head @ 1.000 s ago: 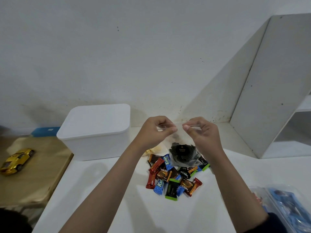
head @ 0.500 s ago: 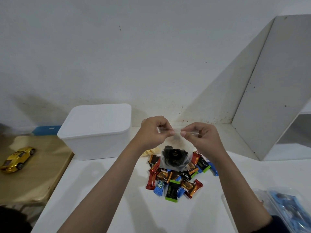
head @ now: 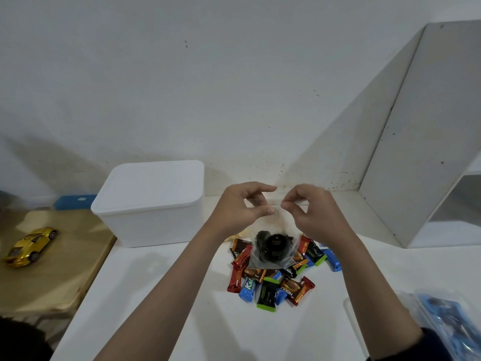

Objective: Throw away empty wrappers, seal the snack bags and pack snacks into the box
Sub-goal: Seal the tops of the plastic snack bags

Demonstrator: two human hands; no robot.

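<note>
Over the heap of wrapped snacks (head: 276, 277) mid-tabletop, the left hand (head: 240, 207) and right hand (head: 309, 212) each pinch the top edge of a clear bag (head: 273, 246) of dark sweets, the lidded white box (head: 153, 201) toward the tabletop's far left corner.

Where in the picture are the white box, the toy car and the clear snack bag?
white box (head: 149, 187), head view, middle of its lid
toy car (head: 30, 243), head view, on its gold roof
snack bag (head: 273, 246), head view, on the dark snacks inside
</note>
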